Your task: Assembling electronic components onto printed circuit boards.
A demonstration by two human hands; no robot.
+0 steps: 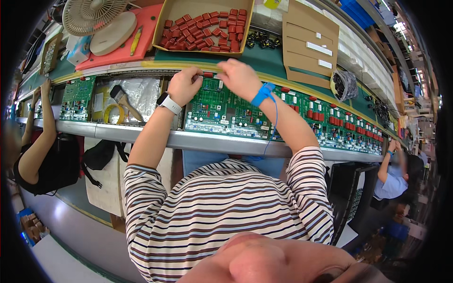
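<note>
Both my hands are over the far edge of a green circuit board (207,106) in the rail in front of me. My left hand (185,86), with a white watch band at its wrist, has its fingers curled closed. Its fingertips are right beside a red block-shaped capacitor (208,74) at the board's far edge. To the right of that capacitor, my right hand (239,79) has its fingers bent together, a blue corded wrist strap (263,94) below it. Whatever lies between the fingertips of either hand is too small to make out.
Beyond the rail stands a cardboard box (203,53) of red capacitors. More populated boards (339,120) run right. A brush (123,100) and yellow tape roll (113,113) lie left. A fan (94,16), cardboard sheet (309,40) and bag of dark parts (343,86) are behind. Co-workers sit both sides.
</note>
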